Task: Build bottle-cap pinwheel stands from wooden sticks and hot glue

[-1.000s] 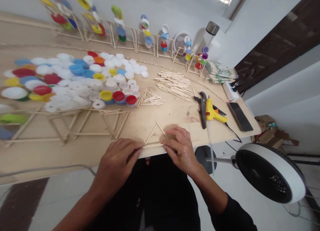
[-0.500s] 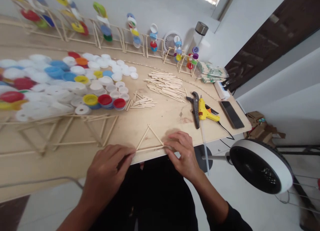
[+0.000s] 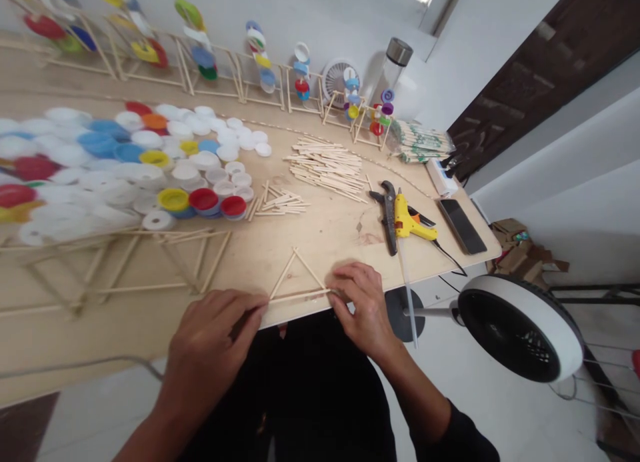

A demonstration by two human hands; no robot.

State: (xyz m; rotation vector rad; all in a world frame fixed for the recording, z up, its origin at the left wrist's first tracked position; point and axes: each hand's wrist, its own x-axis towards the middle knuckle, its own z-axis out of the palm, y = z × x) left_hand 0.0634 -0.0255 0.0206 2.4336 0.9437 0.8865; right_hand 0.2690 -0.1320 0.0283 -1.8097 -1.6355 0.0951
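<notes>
Tally at table (image 3: pixel 340 239): hands two, seven capped frames, one stick triangle.
Left hand (image 3: pixel 213 332), right hand (image 3: pixel 363 309); stick triangle (image 3: pixel 310 269), one, three sides. Cap-and-stick frames (image 3: pixel 262 61) along wall, seven. Bare stick frames (image 3: pixel 145 289) front left overlap, no firm count. Loose sticks: two piles, long sticks (image 3: pixel 327 167) and short sticks (image 3: pixel 284 203), too many to number. Bottle caps (image 3: pixel 120 192), one heap, uncountable; at its near corner two red-topped stacks (image 3: pixel 203 202), one yellow-topped stack (image 3: pixel 173 201). Fans two: small fan (image 3: pixel 333 82), large fan (image 3: pixel 515 329). One each: glue gun (image 3: pixel 411 226), phone (image 3: pixel 463 227), bottle (image 3: pixel 385 75).
</notes>
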